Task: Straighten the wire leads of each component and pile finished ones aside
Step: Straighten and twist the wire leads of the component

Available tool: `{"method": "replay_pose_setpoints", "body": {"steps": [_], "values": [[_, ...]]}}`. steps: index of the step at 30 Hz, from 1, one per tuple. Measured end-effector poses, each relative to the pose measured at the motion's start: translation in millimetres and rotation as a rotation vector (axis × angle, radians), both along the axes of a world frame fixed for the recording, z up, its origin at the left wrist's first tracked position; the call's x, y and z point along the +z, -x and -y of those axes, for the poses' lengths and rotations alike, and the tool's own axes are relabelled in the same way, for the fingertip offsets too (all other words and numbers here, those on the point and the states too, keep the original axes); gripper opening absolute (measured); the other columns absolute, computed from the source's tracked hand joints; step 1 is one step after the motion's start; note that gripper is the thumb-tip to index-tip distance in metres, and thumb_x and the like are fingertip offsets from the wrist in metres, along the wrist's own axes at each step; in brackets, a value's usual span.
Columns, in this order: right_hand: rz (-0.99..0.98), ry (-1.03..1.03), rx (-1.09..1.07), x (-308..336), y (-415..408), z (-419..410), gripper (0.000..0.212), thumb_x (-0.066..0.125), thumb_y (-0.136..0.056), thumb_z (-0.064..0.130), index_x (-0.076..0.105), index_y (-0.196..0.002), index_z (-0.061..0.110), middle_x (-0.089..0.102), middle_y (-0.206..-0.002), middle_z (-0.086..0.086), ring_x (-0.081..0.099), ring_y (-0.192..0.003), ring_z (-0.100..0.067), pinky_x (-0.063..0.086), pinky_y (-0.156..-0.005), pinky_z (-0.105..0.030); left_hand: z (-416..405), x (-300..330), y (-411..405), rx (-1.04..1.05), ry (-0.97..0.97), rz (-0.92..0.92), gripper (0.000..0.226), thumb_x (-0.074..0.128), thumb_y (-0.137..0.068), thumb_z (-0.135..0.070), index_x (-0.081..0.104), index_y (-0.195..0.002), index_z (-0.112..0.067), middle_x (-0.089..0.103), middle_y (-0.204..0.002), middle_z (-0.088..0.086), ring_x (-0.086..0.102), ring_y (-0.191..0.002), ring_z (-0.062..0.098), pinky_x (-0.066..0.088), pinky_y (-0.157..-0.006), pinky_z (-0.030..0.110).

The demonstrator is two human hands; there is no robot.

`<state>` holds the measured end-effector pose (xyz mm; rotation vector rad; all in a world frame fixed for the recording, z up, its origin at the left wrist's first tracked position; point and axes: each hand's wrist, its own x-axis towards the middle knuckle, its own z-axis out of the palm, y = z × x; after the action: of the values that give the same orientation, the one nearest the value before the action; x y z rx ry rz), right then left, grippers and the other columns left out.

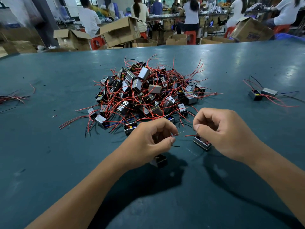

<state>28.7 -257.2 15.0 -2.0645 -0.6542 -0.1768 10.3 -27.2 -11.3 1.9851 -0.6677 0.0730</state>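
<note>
A dark teal worktable [231, 66] carries a central heap of small metal-cased components with red and black wire leads [145, 91]. Two finished ones [262, 94] lie far right. The right hand [226, 131] pinches a red lead above a hanging component [202, 143]; the left hand [148, 141] pinches another lead [175, 135], a component [160, 160] beneath it.

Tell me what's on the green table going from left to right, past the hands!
Loose wires at the left edge → left hand → right hand → two components off to the right.
</note>
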Motion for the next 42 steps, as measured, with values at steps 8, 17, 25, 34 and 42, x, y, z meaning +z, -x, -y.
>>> {"method": "replay_pose_setpoints", "body": {"steps": [8,17,25,34,42], "values": [[0.611,0.324,0.018,-2,5,-4,0.015,0.064,-0.086,0.023,0.067,-0.096,0.011,0.065,-0.093,0.003,0.061,-0.089,-0.021,0.047,-0.082,-0.035,3,0,-1,0.025,0.013,0.007,0.002,0.066,-0.094,-0.013,0.066,-0.092,-0.015,0.063,-0.074,0.006,0.058,-0.065,0.027,0.048,-0.06,0.037],[0.835,0.477,0.028,-4,6,-14,0.015,0.062,-0.091,0.017,0.068,-0.08,0.011,0.063,-0.074,0.0,0.062,-0.072,-0.026,0.048,-0.067,-0.04,7,-1,0,0.037,0.086,-0.068,0.006,0.065,-0.095,-0.006,0.068,-0.09,-0.005,0.065,-0.063,-0.003,0.058,-0.055,0.009,0.051,-0.054,0.028],[0.628,0.42,0.024,-6,10,-16,0.01,0.061,-0.085,0.018,0.065,-0.077,0.013,0.061,-0.072,0.005,0.056,-0.068,-0.02,0.045,-0.066,-0.035,9,-2,2,0.052,0.066,-0.033,0.007,0.067,-0.093,-0.011,0.068,-0.087,-0.013,0.064,-0.067,-0.007,0.057,-0.057,0.005,0.048,-0.055,0.021],[-0.5,-0.157,-0.001,-2,8,-21,0.024,0.06,-0.084,0.012,0.068,-0.062,0.014,0.062,-0.055,0.001,0.048,-0.055,-0.013,0.036,-0.048,-0.014,14,-2,4,0.104,-0.096,0.265,0.004,0.067,-0.09,-0.01,0.07,-0.087,-0.011,0.062,-0.068,-0.011,0.059,-0.061,0.008,0.045,-0.059,0.017],[0.144,0.121,0.095,-1,10,-8,0.013,0.07,-0.09,0.016,0.061,-0.085,0.024,0.062,-0.072,0.008,0.054,-0.062,-0.004,0.038,-0.058,-0.01,11,-5,2,0.075,0.029,0.098,0.006,0.065,-0.093,-0.012,0.069,-0.089,-0.016,0.062,-0.069,-0.006,0.06,-0.062,0.013,0.047,-0.059,0.021]]}}
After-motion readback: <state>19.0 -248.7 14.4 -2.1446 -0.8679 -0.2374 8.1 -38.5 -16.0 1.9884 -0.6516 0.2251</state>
